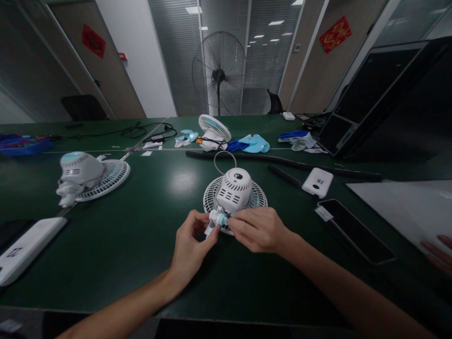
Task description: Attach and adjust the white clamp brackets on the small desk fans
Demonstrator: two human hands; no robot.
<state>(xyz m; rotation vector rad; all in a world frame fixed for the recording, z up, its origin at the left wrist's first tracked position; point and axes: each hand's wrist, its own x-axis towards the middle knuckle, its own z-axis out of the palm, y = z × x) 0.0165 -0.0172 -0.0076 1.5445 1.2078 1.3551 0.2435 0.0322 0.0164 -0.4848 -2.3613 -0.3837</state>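
A small white fan [233, 190] lies face down on the green table, its round grille against the top and its motor housing upward. At its near side is a white clip joint with a light blue knob [222, 219]. My left hand [190, 240] pinches the white joint from the left, thumb in front. My right hand [259, 228] has its fingertips closed on the blue knob from the right. A thin cable [221, 154] loops up behind the motor housing.
Another fan [83, 176] lies on the left, and one [213, 132] stands at the back among blue blades [256, 143]. A numbered white power bank [318, 182] and a phone [356, 230] lie on the right. Another person's hand [439, 252] shows at the right edge.
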